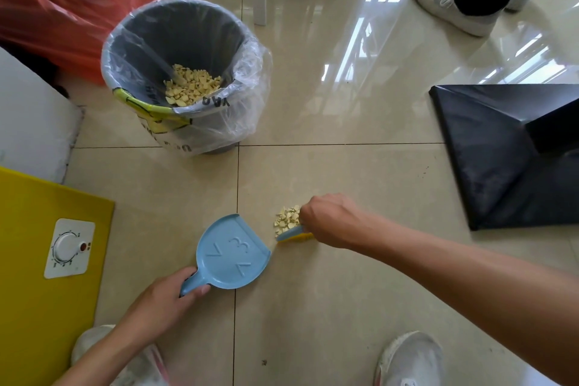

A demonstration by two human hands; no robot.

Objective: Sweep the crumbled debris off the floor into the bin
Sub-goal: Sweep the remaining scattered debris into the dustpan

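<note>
A small heap of pale yellow crumbled debris (286,219) lies on the tiled floor at centre. My right hand (329,219) is closed on a small blue-and-yellow brush (294,234), whose bristles touch the heap's near side. My left hand (170,296) grips the handle of a light blue dustpan (232,252), which lies flat on the floor just left of the heap, its lip towards the brush. A grey bin (150,37) lined with a clear bag stands up and to the left, with a pile of the same crumbs (191,84) inside.
A black flat panel (501,150) lies on the floor at right. A yellow board (31,307) with a white dial timer (69,247) is at left, beside a white block (28,122). A red plastic bag (59,0) sits behind the bin. Another person's shoes (448,3) stand at top right.
</note>
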